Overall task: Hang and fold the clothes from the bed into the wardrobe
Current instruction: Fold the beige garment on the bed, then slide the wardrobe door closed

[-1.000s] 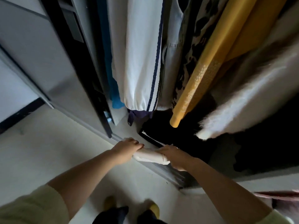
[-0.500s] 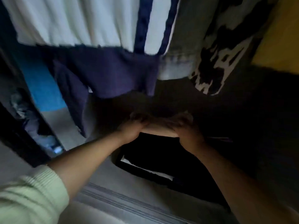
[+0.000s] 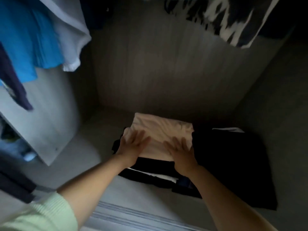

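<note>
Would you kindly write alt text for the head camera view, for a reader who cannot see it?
Both hands, left and right, lie flat and open on a folded cream garment atop a dark pile of clothes on the wardrobe floor. A blue top and a black-and-white patterned garment hang above.

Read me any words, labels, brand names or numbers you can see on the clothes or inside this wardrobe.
None: no word, label, brand or number can be read.
Folded cream garment under the left hand and right hand: plain, no print or tag showing.
Dark folded pile beneath it: only white edges, no lettering.
Black-and-white hanging garment: a blurred pattern, not text.
Blue hanging garment: plain.
</note>
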Demonstrator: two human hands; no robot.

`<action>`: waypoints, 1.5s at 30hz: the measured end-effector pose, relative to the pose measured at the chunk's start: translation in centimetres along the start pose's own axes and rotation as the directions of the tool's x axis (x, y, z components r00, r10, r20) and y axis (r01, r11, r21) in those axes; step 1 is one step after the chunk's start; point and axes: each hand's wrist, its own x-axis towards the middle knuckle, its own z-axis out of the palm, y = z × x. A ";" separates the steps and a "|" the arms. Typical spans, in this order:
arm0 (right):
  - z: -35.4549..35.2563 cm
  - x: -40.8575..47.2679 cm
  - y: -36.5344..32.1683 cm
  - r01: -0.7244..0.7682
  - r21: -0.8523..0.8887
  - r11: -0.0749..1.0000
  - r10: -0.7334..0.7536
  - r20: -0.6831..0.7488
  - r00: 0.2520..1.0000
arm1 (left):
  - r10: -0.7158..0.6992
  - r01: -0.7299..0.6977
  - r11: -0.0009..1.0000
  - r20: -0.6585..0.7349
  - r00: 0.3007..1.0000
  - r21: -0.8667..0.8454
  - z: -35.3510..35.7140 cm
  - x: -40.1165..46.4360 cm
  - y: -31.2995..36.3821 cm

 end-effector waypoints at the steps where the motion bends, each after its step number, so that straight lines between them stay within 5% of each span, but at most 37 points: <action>1: -0.9 -0.4 0.0 0.006 0.003 1.000 -0.006 0.046 0.999 | -0.017 0.017 1.000 0.020 1.000 -0.004 -0.9 -0.6 0.0; 5: -5.1 -5.0 -1.5 0.013 -0.012 1.000 -0.011 0.209 0.978 | 0.003 -0.001 1.000 0.135 0.991 -0.015 -4.2 -5.9 2.1; 11: -12.2 -12.8 -5.2 0.106 -0.035 0.994 -0.099 0.176 0.979 | 0.110 -0.115 0.993 0.126 0.986 0.030 -10.4 -16.2 3.5; 15: -17.1 -19.0 -8.7 0.196 -0.004 0.981 -0.189 0.233 0.954 | 0.050 -0.013 0.995 0.378 0.924 -0.098 -17.2 -24.3 3.1; 21: -28.0 -27.3 -16.4 0.488 -0.049 0.871 -0.474 0.170 0.864 | -0.115 0.228 0.946 0.422 0.899 -0.229 -31.5 -35.0 -0.4; 25: -35.9 -29.0 -21.9 0.612 -0.009 0.791 -0.607 0.117 0.786 | -0.365 0.432 0.852 0.257 0.895 -0.296 -38.4 -39.9 -3.7; 30: -50.6 -28.6 -28.8 0.724 -0.060 0.687 -0.722 -0.172 0.670 | -0.696 0.520 0.638 -0.137 0.705 -0.568 -49.2 -43.2 -10.0; 35: -64.6 -29.1 -34.9 0.805 -0.248 0.540 -0.736 -0.603 0.308 | -0.761 0.260 0.615 -0.473 0.444 -0.745 -60.0 -44.2 -15.6; 40: -75.0 -29.8 -39.9 0.644 -0.571 0.509 -0.727 -0.686 -0.034 | -0.651 0.062 0.725 -0.652 0.389 -0.686 -67.1 -43.6 -17.2; 42: -78.0 -29.3 -41.0 0.506 -0.701 0.503 -0.788 -0.613 -0.066 | -0.641 -0.004 0.715 -0.657 0.396 -0.699 -68.2 -43.4 -17.2; 45: -80.5 -29.1 -41.5 0.336 -0.819 0.466 -0.871 -0.491 0.012 | -0.696 -0.008 0.634 -0.575 0.430 -0.773 -68.6 -43.1 -17.2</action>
